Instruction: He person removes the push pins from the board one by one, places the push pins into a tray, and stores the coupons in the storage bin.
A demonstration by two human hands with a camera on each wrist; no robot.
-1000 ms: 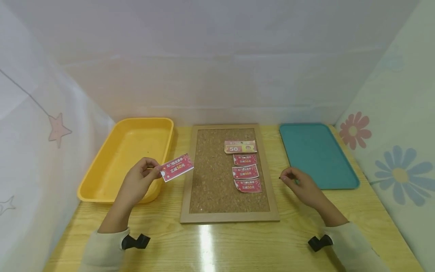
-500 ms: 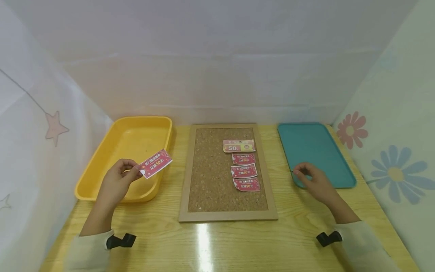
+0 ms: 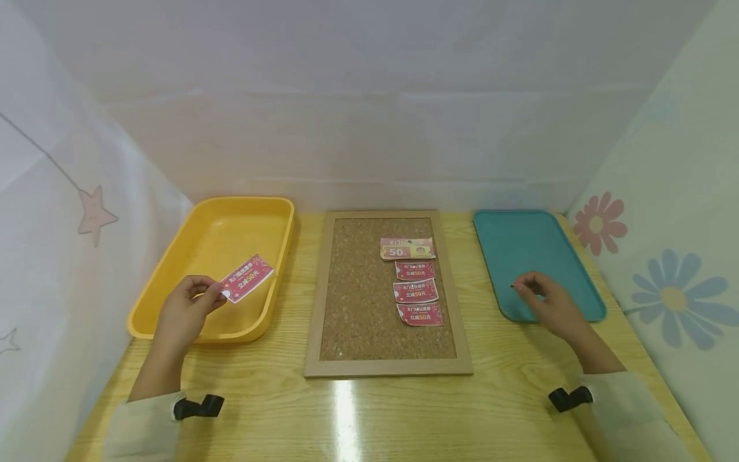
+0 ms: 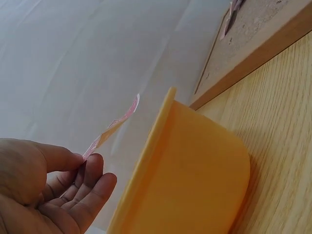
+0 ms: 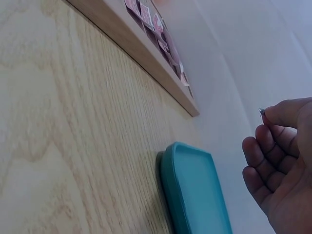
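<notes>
Paper printed in pinkish red, a coupon (image 3: 247, 278) with white and yellow lettering, was pinched at its lower left corner between the thumb and fingers of the left hand (image 3: 183, 308). It was held up over the yellow tub (image 3: 237, 234), tilted so that its right end was higher. From the left wrist it showed nearly edge-on, slightly bowed, and apart from the tub's rim; the hand's other fingers were curled below the pinch.

The right hand (image 3: 548, 305) gripped a tiny metallic piece (image 5: 262, 112) between thumb and forefinger, its other fingers loosely bent. In the head view this hand overlapped the near part of the teal tray (image 3: 522, 240). The piece was too small to identify surely.

Between the two containers lay a wood-framed cork board (image 3: 358, 308). Four coupons ran in a column down its right half: a wider pink-and-yellow one (image 3: 398, 250) at the top, then three red ones (image 3: 416, 293) close beneath, each with a small spot near its upper edge. The board, tub and tray rested on a pale wood-grain surface (image 3: 277, 398). Both light sleeves (image 3: 144, 430) had black straps (image 3: 199, 406) at the cuffs.
</notes>
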